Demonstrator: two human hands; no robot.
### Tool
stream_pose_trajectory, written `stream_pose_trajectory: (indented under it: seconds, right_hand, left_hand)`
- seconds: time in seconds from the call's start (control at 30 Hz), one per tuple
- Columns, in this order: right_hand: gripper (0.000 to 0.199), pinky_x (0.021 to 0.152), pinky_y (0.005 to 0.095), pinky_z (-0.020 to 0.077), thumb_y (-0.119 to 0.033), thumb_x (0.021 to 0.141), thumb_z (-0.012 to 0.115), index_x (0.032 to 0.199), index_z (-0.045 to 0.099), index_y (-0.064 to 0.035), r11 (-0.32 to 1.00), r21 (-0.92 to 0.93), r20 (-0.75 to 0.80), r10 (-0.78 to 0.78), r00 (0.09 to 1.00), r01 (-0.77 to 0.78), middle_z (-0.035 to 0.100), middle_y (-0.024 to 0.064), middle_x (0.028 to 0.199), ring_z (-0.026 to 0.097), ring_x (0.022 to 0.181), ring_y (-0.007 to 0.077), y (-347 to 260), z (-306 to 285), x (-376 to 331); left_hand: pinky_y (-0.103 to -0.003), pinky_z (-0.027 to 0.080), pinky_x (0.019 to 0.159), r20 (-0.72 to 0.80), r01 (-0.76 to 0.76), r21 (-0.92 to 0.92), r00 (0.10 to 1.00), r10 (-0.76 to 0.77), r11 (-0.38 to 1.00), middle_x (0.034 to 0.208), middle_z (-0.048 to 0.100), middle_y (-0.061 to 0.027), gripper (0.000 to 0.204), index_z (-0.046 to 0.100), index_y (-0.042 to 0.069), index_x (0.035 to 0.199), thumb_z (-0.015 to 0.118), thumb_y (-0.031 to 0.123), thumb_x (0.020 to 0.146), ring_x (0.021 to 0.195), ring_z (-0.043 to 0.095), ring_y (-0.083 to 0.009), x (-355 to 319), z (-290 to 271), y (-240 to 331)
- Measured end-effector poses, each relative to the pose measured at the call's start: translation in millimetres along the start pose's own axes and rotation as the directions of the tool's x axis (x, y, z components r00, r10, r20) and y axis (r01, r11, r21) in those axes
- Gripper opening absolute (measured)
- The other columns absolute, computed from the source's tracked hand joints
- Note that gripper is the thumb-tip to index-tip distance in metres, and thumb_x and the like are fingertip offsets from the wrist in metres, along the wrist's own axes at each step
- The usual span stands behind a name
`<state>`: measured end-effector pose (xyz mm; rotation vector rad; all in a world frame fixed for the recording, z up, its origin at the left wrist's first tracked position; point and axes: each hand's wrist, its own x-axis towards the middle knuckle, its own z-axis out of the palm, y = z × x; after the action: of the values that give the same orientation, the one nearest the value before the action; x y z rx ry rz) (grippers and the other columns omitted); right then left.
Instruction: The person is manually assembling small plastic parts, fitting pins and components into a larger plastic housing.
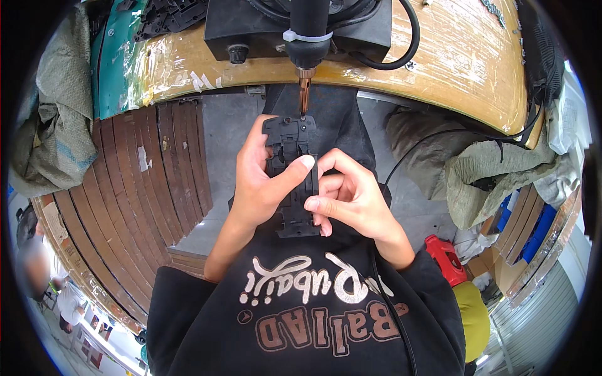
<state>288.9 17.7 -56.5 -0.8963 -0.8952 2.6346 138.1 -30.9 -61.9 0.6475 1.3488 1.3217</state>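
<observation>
Keep black plastic bracket clamped in left hand and right hand, upper hole squarely under driver tip.

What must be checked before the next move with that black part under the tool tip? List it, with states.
1. Left hand grips the black plastic part: ok.
2. Right hand steadies the part's lower half: ok.
3. Part's top edge sits right under the copper tool tip: ok.
4. Tip touching the part: cannot tell.
5. Fingers well below the tip: ok.
6. Black cable away from both hands: ok.
</observation>
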Motion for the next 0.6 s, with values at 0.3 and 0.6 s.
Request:
stream_pose_trajectory:
  seconds: [0.3, 0.6]
  right_hand:
    - [0.026, 0.042, 0.0194, 0.0413, -0.001, 0.08, 0.06, 0.09, 0.036, -0.0042, 1.0, -0.01, -0.006, -0.011, 1.0, 0.011, 0.053, 0.0063, 0.058, 0.052, 0.045, 0.0098, -3.0, -1.9, 4.8]
    - [0.027, 0.042, 0.0194, 0.0413, 0.0, 0.079, 0.06, 0.091, 0.036, -0.0041, 1.0, -0.008, 0.0, -0.018, 1.0, 0.018, 0.053, 0.0066, 0.058, 0.052, 0.045, 0.0097, -4.0, 0.3, 5.1]
  left_hand:
    - [-0.021, 0.045, 0.066, 0.002, 0.018, -0.008, 1.0, -0.018, 1.0, 0.087, 0.054, -0.003, 0.032, 0.044, 0.001, 0.101, 0.061, 0.003, 0.074, 0.076, 0.053, -0.0071, 4.9, -0.3, 1.7]
    - [-0.021, 0.045, 0.066, 0.007, -0.002, -0.017, 1.0, 0.002, 1.0, 0.087, 0.055, -0.0035, 0.033, 0.045, 0.0, 0.102, 0.062, 0.004, 0.074, 0.076, 0.053, -0.0073, 6.2, -1.5, 1.3]
